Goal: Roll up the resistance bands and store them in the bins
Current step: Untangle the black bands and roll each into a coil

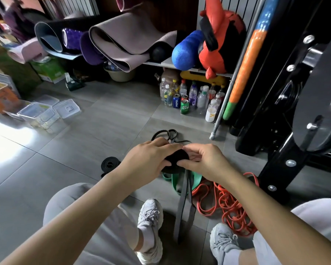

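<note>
Holding a half-wound black band roll point(177, 159) over the floor point(103, 121), left hand point(149, 159) and right hand point(201, 161) both have their grip pinched around its flat matte disc, hiding most of the edge. Its loose tail point(183, 203) hangs down as a flat grey-black strap between the sneakers point(151, 226). Under it: a wide green band point(175, 180), a tangle of thin orange bands point(227, 203), and a fully wound black coil point(109, 165) off to the left. The floor's glossy grey tile. Clear plastic bins point(40, 113) sit well apart at far left, partly washed out by glare. Rolled yoga mats point(122, 39) on the shelf point(180, 66) behind, kinda blurry.
</note>
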A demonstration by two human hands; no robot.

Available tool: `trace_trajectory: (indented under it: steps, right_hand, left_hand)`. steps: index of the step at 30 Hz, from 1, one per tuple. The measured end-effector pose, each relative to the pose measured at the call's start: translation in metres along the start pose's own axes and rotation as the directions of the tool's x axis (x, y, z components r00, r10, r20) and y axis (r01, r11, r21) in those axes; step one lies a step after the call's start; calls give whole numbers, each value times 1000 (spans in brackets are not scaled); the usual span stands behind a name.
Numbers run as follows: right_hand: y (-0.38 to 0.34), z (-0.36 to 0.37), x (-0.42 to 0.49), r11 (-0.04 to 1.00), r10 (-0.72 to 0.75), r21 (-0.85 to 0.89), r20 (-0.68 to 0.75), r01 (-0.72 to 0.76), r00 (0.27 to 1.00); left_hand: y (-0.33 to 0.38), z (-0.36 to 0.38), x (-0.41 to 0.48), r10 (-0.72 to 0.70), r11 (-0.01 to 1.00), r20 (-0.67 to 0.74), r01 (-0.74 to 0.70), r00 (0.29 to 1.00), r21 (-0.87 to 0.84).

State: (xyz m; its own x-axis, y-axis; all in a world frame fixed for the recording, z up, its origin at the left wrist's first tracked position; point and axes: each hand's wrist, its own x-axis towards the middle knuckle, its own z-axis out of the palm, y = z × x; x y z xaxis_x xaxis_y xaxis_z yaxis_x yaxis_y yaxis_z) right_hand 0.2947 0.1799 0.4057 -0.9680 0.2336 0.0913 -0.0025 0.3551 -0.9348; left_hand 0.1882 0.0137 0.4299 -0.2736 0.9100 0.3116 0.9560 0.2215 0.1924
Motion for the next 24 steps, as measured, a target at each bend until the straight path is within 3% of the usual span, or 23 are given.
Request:
trace_trajectory:
  steps: [8,12,15,18,24]
  right_hand:
    - [12,0,-8,968,92,231,27,-96,995]
    - [12,-1,-9,964,76,254,21,-79,997]
    - [15,0,-10,969,76,237,-16,-70,997]
    - [15,1,-8,955,75,293,-59,-54,995]
    - [9,3,-3,893,81,447,-75,-39,994]
  left_hand:
    - [4,6,-9,-70,995,-158,58,985,-85]
    - [9,7,-13,-260,930,-219,182,941,-319]
    - [11,6,-14,-435,793,-205,265,877,-548]
    - [17,6,-10,-612,506,-100,292,784,-811]
    - [31,12,-7,-718,199,28,243,695,-949]
